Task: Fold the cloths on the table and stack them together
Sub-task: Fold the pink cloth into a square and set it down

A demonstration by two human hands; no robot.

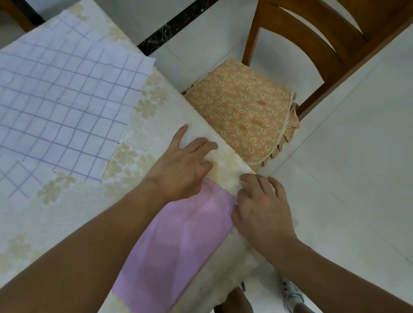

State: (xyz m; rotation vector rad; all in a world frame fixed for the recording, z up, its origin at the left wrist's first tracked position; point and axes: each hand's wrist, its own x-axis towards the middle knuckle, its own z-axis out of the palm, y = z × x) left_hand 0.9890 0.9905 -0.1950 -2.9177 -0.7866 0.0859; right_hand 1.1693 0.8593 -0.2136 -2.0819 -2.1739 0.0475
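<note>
We look down on the counter (pixel 24 237), which is covered in a pale sheet with a beige flower print. Our left hand (pixel 182 165) lies flat near the counter's right edge, palm down and fingers spread, pressing on the far end of the lilac cloth (pixel 171 252). Our right hand (pixel 264 209) sits at the counter's edge just beside it, knuckles up and fingers curled onto the cloth's right-hand border; we cannot tell for sure whether those fingers pinch the fabric or only rest against it, since they hide the contact. The two hands are close together but not touching.

The lilac cloth lies as a long strip running from under the left hand toward us, with a zigzag-cut near end and a dotted band of texture near the far end. It seems to lie in more than one layer (darker panels show through the fabric). Farther back on the counter, well apart from the lilac one, a white cloth with a purple grid (pixel 40 108) lies spread out flat, one corner reaching past the counter's far edge.

Beside the counter stands a wooden chair (pixel 332 3) with an orange patterned cushion (pixel 244 113), on a white tiled floor (pixel 365 186).
</note>
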